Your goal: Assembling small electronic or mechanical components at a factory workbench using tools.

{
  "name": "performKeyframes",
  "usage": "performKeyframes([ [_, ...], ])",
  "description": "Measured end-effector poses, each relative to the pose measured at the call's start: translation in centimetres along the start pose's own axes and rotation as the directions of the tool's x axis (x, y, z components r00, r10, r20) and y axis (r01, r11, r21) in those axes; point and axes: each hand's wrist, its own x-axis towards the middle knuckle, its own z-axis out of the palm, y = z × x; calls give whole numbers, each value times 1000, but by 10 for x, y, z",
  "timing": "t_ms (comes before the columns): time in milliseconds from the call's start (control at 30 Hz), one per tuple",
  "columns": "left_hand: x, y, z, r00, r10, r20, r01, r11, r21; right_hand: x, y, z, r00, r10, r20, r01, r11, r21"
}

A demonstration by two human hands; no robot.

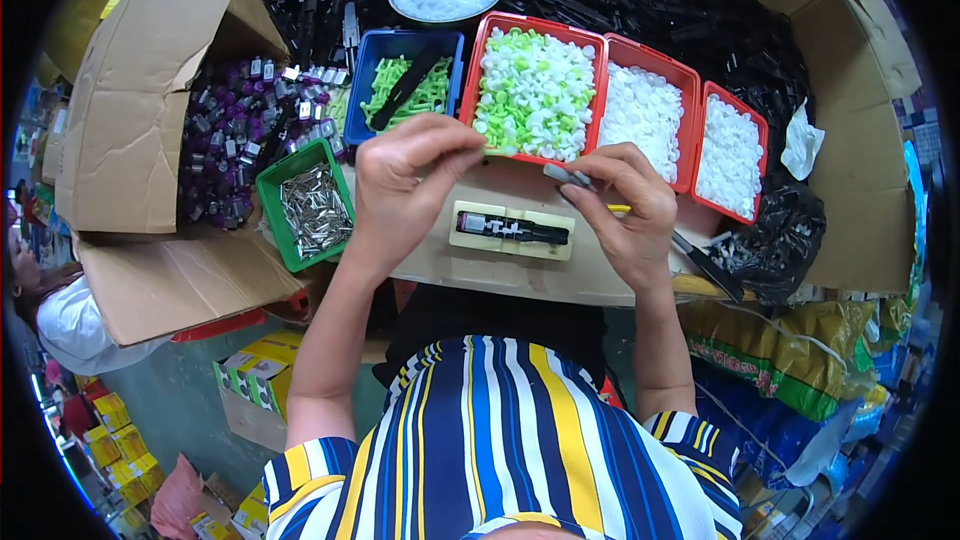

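My left hand (405,185) is closed in a pinch on a small light-green plastic piece (498,152), just in front of the red bin of mixed green and white parts. In my right hand (632,202), thumb and fingers close on a small grey piece (568,176) whose kind I cannot make out. A bit of yellow shows beside those fingers. Below and between both hands, a cream holder (470,242) lies on the work surface, cradling a narrow black plastic assembly (515,229) with white and metal bits inside. Neither hand touches the holder.
Behind are a blue bin (352,130) of green parts, red bins (603,105) of white parts and a metal bowl (445,15) of clear pieces. A green bin (303,262) of metal pins and a carton (125,120) flank the left. A black-handled tool (712,265) lies right.
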Motion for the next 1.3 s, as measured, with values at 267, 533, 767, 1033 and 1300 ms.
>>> performKeyframes([
  [267,-15,5,10,997,69,24,-68,998,-10,-6,-5,1,993,-32,112,42,996,-84],
  [533,-16,4,17,984,-107,142,127,982,-140,-12,1,-5,960,-234,155,269,925,-269],
  [767,-20,0,19,884,-368,290,456,817,-354,-16,-4,-10,887,-382,260,460,783,-420],
  [1033,-25,1,19,947,-239,215,280,942,-184,-16,-5,-5,920,-260,292,362,851,-382],
  [1300,-31,-2,26,982,-133,135,148,983,-108,-19,2,-5,940,-64,335,191,912,-362],
])
